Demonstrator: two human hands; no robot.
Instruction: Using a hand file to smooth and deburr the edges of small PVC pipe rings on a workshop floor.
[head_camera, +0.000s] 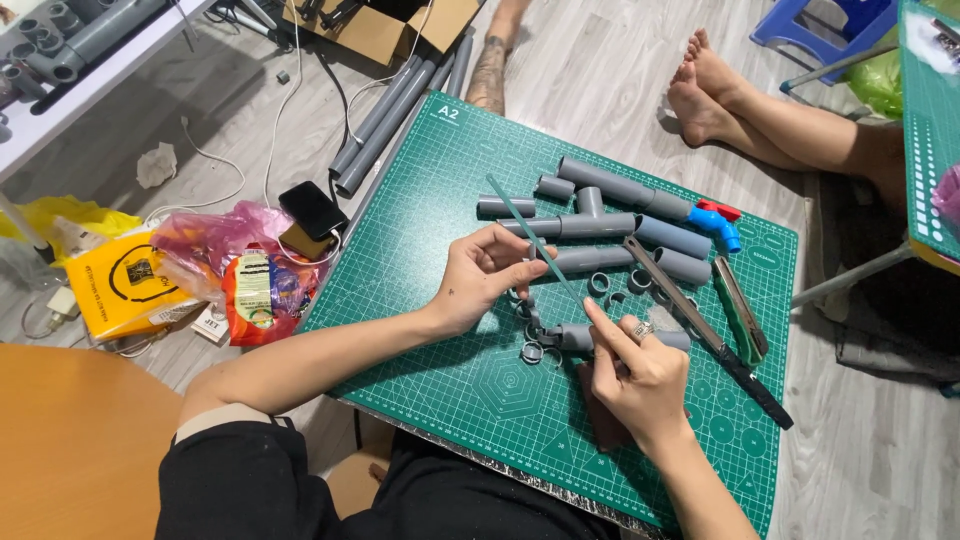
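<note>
**Both hands on thin green strip over the cutting mat**

Thin green strip (535, 240) runs diagonally, upper end free above the mat, lower end pinched at the right hand (632, 372). Left hand (483, 278) grips it mid-length, thumb and fingers closed around it, wrist bent, forearm coming in from lower left. Right hand is fisted, index extended up along the strip, ring on one finger; forearm enters from bottom right.

Just under the hands: short grey pipe piece (578, 337) and several cut grey rings (598, 283) lying on the green cutting mat (440, 300). Can't tell if the right hand also touches the pipe piece.

Further up the mat: grey pipe sections (600, 180), a tee fitting (589, 204), a blue tap with red handle (720, 225). To the right, a saw blade (700, 325) and a green utility knife (738, 310), side by side.

Off the mat: cardboard box (380, 30) at top, open, dark parts inside, not identifiable. Pink plastic bag (240, 265) at left with packets in it; black phone (312, 208) beside it. Long grey pipes (385, 125) on the floor. Another person's bare feet (705, 90) at upper right.
</note>
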